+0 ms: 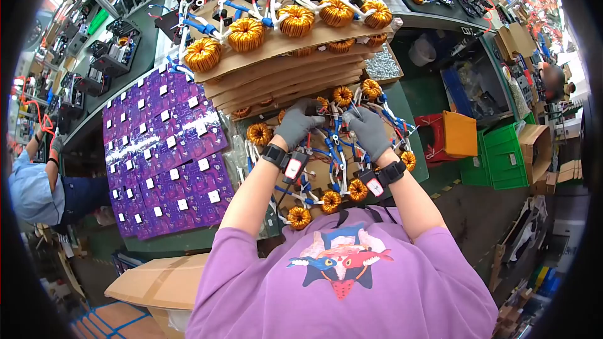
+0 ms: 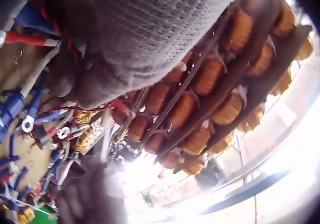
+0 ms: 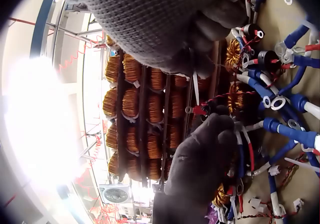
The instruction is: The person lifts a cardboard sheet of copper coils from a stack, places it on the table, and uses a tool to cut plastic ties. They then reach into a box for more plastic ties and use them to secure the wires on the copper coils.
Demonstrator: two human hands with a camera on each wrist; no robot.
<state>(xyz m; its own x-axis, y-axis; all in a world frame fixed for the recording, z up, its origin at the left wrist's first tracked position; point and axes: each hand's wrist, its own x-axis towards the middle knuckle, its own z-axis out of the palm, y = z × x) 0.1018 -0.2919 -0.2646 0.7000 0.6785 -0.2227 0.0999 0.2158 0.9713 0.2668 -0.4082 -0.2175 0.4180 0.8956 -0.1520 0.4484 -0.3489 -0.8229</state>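
Note:
Both hands wear grey knit gloves and work close together over a cardboard sheet (image 1: pixel 317 179) with wired copper coils (image 1: pixel 331 201). My left hand (image 1: pixel 298 127) pinches a thin twisted red-and-black wire (image 2: pixel 100 105), whose red end sticks out past the fingertips. In my right hand (image 1: pixel 369 133), curled fingers pinch a thin white strip (image 3: pixel 195 89) like a cable tie. The strip points down towards a red terminal piece (image 3: pixel 200 110) by the left fingertips. Blue-sleeved cables (image 3: pixel 285 129) with ring lugs lie around the hands. Gloved fingers partly hide the wire.
Just beyond the hands rises a stack of cardboard layers (image 1: pixel 289 75) loaded with copper coils. Purple circuit boards (image 1: pixel 166 150) cover the table's left side. A box of small metal parts (image 1: pixel 383 63) stands behind right. Green crates (image 1: pixel 502 157) sit at right; another person (image 1: pixel 41 182) is at far left.

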